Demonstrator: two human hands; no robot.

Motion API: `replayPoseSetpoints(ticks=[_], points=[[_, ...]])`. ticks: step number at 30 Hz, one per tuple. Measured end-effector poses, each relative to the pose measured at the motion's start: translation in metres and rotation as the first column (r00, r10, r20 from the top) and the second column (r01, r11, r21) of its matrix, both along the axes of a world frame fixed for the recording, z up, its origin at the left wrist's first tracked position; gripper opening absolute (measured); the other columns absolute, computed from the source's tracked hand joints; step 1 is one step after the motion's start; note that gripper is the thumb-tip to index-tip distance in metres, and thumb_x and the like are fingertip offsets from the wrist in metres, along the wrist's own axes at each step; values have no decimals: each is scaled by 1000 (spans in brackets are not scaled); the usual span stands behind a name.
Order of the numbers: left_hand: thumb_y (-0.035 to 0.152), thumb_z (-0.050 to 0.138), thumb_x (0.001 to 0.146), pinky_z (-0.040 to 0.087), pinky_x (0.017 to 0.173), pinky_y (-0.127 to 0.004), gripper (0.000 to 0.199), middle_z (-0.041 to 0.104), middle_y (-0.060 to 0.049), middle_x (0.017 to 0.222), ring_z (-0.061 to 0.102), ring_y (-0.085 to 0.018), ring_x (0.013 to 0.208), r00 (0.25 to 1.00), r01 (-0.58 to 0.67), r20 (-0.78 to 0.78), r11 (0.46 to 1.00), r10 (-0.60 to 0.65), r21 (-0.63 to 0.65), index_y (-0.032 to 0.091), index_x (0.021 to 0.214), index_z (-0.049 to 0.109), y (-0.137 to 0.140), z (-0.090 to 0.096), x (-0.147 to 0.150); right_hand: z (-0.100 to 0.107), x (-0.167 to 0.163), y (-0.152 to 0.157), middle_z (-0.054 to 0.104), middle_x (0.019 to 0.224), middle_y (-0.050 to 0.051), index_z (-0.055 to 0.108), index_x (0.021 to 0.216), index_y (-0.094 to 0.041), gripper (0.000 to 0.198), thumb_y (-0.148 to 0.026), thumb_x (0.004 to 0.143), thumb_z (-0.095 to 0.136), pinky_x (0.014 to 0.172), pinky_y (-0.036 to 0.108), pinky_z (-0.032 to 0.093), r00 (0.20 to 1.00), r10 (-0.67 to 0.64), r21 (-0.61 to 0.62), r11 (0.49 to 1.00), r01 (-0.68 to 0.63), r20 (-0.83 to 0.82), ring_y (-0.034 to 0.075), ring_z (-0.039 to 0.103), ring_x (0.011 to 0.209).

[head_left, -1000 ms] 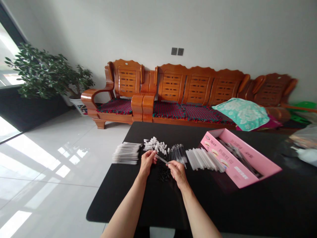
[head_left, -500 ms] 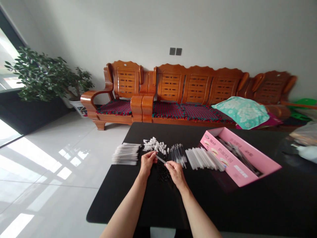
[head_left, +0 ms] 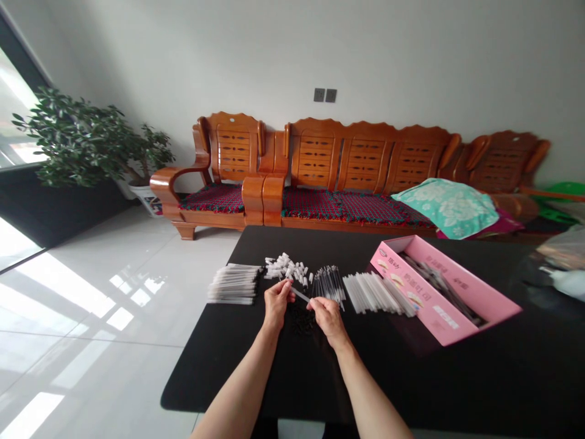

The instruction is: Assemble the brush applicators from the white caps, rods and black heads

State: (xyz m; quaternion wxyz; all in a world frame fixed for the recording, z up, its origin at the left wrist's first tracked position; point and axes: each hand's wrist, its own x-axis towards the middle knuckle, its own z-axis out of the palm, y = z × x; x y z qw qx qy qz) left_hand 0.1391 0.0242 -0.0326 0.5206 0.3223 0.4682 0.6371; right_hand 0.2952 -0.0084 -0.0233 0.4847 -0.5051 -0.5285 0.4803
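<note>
Between my hands a whitish translucent pen barrel (head_left: 300,294) lies at a slant. The fingertips of my left hand (head_left: 277,305) pinch its upper left end, while my right hand (head_left: 329,318) grips the lower right end. Below it is a pile of small black pieces (head_left: 299,320), partly covered by the hands. Just beyond sit short white caps (head_left: 287,267) in a loose heap. Thin dark pen refills (head_left: 328,284) lie beside my right hand, with a row of translucent barrels (head_left: 377,294) further right. Left of my left hand is a stack of whitish pens (head_left: 233,284).
A pink box (head_left: 406,296) holding dark thin items stands on the right of the black table (head_left: 219,366). Behind the table is a wooden sofa (head_left: 365,158) with a turquoise cloth (head_left: 450,207). A plastic bag (head_left: 564,250) lies at the far right.
Both hands and the pen barrel have shifted slightly right and down in the picture. The grip on both ends stays the same.
</note>
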Motion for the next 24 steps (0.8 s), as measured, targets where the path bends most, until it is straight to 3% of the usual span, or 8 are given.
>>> replayPoseSetpoints(ticks=[6,11,14,17,21,24], points=[[45,77,66,47,52,-22,44,63,-2,59,55,-10,51,998,-1,-63,1000,1,1,9,92,77,-1,4,-9,-6,0,-1,36,40,-8,70,75,-14,42,-54,84,61,38,22,20,999,23,-9,1000,-23,-38,8,31,36],[42,74,67,48,54,-23,46,66,-2,64,57,-12,54,945,-279,-162,959,283,52,9,98,75,9,23,-65,-5,1,-4,37,40,-8,70,82,-13,46,-58,86,58,34,20,21,992,-4,-42,999,-1,-127,7,32,34],[46,67,71,50,57,-25,45,67,-2,64,60,-14,55,842,-435,-304,894,446,105,11,97,74,20,34,-118,-6,1,-5,39,40,-8,69,82,-13,44,-56,86,59,34,19,22,994,3,-31,1000,-6,-108,7,32,34],[47,60,75,50,59,-26,40,66,-2,56,65,-18,57,690,-533,-545,844,476,62,14,93,75,28,40,-162,-9,1,-4,39,40,-8,69,82,-14,42,-55,86,60,34,18,22,995,4,-21,1000,-6,-96,7,33,35],[42,56,79,51,65,-28,38,72,-6,65,69,-21,63,575,-546,-740,837,351,-27,14,95,76,30,42,-189,-11,1,-3,39,42,-8,69,84,-14,41,-54,86,60,34,17,21,995,4,-23,1000,-6,-98,6,34,37],[37,55,83,50,76,-32,35,76,-13,81,71,-26,79,401,-559,-889,828,222,-45,14,96,77,27,43,-192,-9,1,-4,39,43,-8,69,84,-14,40,-53,86,60,34,17,21,995,8,-30,999,-11,-99,6,34,37]])
